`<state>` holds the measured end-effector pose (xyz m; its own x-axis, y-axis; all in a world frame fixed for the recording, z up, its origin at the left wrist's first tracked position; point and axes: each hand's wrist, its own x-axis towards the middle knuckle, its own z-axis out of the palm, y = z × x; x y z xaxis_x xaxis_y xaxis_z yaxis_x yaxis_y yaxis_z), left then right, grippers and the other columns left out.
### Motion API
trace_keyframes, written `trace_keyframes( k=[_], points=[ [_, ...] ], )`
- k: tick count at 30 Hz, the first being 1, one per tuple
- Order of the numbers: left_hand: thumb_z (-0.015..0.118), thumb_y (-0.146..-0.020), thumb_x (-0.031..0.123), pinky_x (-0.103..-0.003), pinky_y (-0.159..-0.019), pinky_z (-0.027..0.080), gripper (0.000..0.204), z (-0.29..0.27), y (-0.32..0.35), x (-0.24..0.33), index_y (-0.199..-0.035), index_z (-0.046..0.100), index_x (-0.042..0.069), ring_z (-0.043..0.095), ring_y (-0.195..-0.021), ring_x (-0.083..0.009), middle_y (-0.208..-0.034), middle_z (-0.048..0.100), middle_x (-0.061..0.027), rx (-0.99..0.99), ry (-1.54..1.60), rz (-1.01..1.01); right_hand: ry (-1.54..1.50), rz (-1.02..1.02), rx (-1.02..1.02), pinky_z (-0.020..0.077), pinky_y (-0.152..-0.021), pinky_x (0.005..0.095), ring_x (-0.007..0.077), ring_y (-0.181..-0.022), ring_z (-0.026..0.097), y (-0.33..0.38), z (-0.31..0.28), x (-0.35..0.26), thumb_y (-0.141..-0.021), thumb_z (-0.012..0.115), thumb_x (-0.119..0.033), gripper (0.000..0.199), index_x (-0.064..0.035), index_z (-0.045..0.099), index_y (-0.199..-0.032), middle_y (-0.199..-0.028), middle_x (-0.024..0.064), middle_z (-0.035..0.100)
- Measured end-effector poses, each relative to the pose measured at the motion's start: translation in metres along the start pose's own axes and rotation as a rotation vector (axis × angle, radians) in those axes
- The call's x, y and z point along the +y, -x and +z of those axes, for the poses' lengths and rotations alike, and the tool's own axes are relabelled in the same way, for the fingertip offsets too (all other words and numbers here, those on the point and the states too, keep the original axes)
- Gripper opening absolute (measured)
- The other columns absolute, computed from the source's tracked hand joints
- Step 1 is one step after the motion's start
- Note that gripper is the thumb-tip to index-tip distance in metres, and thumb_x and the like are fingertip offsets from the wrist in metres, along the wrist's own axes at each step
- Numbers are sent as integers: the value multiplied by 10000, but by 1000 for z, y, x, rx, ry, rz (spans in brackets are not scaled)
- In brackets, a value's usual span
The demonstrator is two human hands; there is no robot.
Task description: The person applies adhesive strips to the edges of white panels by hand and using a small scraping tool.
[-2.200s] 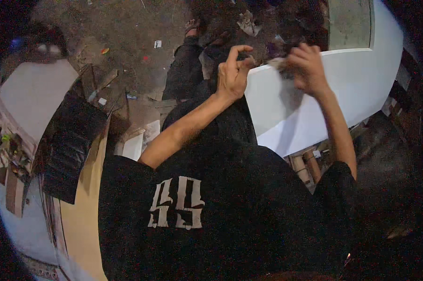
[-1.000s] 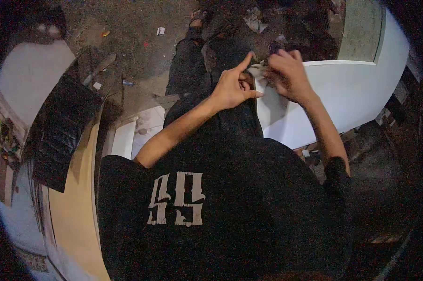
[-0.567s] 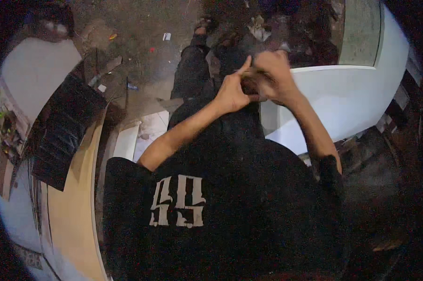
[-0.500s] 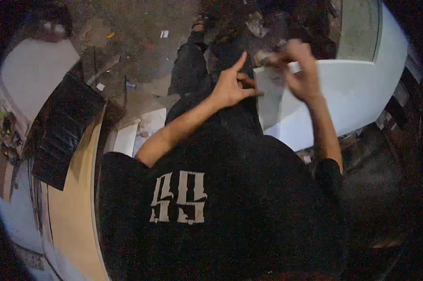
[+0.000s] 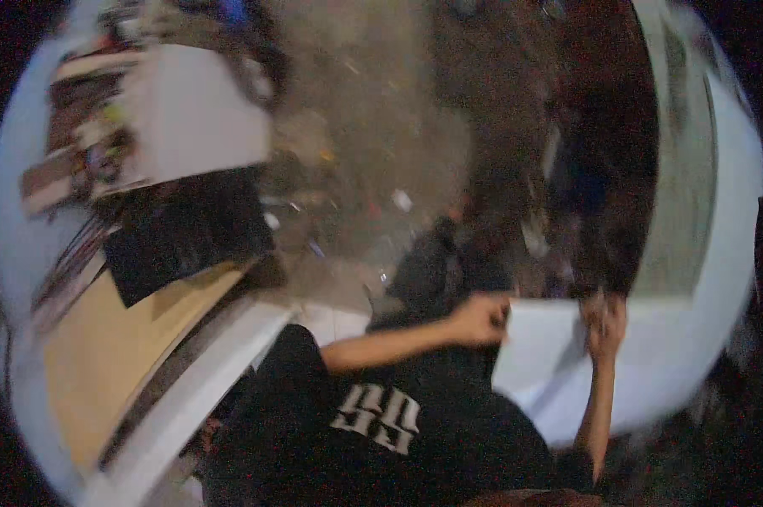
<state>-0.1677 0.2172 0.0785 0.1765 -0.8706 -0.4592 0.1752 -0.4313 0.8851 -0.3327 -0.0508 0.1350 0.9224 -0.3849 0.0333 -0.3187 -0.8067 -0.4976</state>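
- The white board is at the person's right side, just past the lap.
- Its long way seems to go left to right. One short end points left, at the left hand. The far right part is blurry, and the lens bends it.
- The left fingers are curled in small at the board's top left corner. I can't tell if they pinch it.
- The right hand is bent over the top edge. I can't tell if its fingers hold anything.
- My guess: this step is working along that edge. The next move calls for a steady board and careful fingers.
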Motion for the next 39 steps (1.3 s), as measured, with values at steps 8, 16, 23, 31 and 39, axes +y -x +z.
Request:
trace_keyframes(
  k=[8,16,23,31,39],
  points=[
    [845,-679,307,-380,-717,518,823,13,-7,-24,-1403,511,101,667,-803,-223,-946,700,-107,-96,-6,88,81,-67,-172,496,-829,439,321,-873,594,48,9,50,-733,732,-126,219,-44,673,-927,-1019,143,641],
    [804,-704,556,-382,-722,515,800,12,-29,-54,-1237,599,-5,659,-795,-243,-980,702,-143,-34,-100,335,-46,-93,-216,477,-845,513,360,-937,598,31,10,63,-758,735,-198,224,-76,720,-946,-998,142,674],
    [806,-691,462,-382,-623,480,628,7,-43,-67,-1071,632,-7,621,-692,-220,-792,662,-117,-117,-71,335,-125,-187,-154,386,-981,574,423,-1162,539,42,83,81,-834,667,-219,243,-109,719,-1044,-1144,139,675],
    [810,-649,332,-405,-590,458,489,34,-11,-64,-962,646,-5,603,-650,-232,-708,624,-117,-28,-234,391,148,443,-314,392,-959,526,399,-1120,526,83,85,131,-865,617,-231,364,-84,650,-1196,-1273,189,584],
    [806,-720,323,-404,-826,538,557,-39,-18,19,-1168,656,28,685,-913,-286,-1047,701,-166,-9,-28,125,-77,-98,-304,388,-934,563,397,-1089,526,-50,80,-43,-648,710,-166,256,-134,691,-901,-1035,113,646]
  ],
)
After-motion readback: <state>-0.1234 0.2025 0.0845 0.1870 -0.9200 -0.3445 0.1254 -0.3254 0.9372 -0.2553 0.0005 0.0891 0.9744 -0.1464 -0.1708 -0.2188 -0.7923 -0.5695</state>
